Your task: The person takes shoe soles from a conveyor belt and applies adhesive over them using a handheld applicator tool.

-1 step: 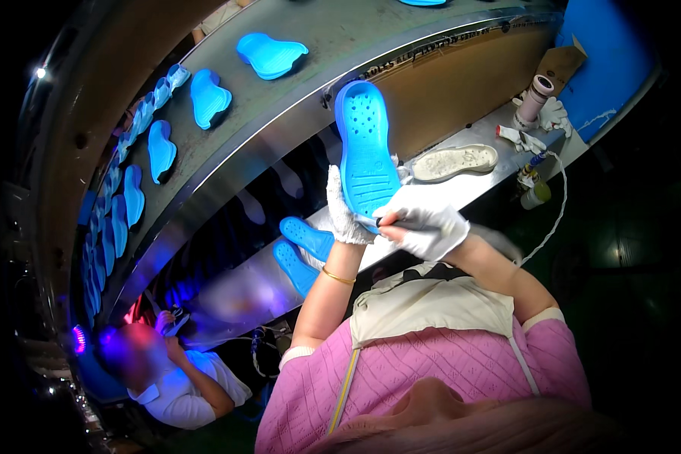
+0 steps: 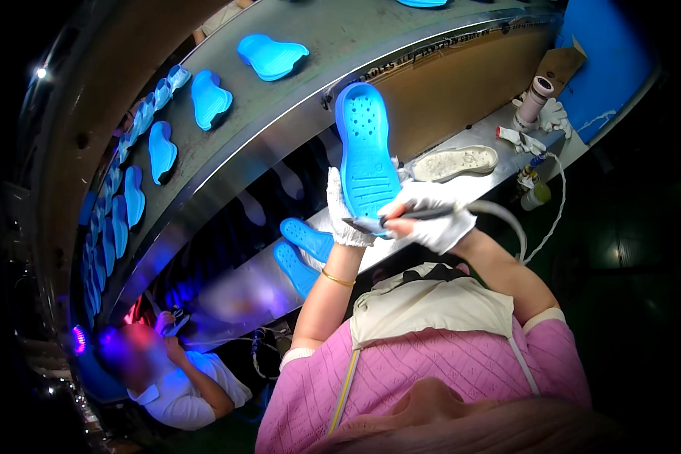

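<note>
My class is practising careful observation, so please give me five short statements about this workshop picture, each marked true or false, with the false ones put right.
1. The left hand holds a blue shoe sole. True.
2. The right hand holds nothing. False: it grips a slim, pointed tool.
3. A cream shoe sole lies on the bench, to the right of the held sole. True.
4. The grey conveyor carries yellow soles. False: the soles in view on it are blue.
5. A co-worker in a white top is at lower left. True.
</note>
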`<state>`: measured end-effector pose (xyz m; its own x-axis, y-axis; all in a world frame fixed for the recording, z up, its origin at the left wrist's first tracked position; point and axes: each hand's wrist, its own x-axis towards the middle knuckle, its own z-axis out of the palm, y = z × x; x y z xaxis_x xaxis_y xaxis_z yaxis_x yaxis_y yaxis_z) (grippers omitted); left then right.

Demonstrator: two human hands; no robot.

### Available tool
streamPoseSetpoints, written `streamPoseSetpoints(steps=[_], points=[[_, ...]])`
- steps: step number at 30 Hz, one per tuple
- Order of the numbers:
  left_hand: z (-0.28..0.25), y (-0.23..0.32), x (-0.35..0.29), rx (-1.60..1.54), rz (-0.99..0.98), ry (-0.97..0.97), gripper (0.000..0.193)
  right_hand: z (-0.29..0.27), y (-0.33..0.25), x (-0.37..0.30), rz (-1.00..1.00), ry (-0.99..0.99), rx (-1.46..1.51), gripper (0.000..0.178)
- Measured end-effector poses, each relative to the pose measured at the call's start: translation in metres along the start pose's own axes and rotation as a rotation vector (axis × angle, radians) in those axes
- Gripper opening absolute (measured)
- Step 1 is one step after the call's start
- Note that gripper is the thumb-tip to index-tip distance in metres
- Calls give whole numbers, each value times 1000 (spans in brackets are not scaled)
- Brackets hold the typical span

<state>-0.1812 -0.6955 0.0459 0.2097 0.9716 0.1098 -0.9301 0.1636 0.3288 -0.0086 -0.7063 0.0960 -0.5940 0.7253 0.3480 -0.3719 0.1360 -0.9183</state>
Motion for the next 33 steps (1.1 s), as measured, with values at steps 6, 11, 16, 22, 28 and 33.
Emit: streamPoseSetpoints(steps=[6, 11, 16, 22, 28, 33], points=[[3, -5, -22, 124, -10, 46, 88, -47, -10, 30, 158, -15, -261, 13], [10, -6, -35, 80, -192, -18, 89, -81, -27, 68, -5, 244, -242, 11], [1, -3, -32, 131, -183, -105, 85, -59, -8, 58, -707, 309, -907, 14], [-9, 17, -32, 154, -67, 57, 76, -13, 12, 0, -475, 24, -696, 22], [7, 17, -37, 247, -137, -87, 82, -40, -29, 17, -439, 144, -586, 18], [14, 17, -32, 274, -124, -85, 83, -40, -44, 24, -572, 0, -892, 17]])
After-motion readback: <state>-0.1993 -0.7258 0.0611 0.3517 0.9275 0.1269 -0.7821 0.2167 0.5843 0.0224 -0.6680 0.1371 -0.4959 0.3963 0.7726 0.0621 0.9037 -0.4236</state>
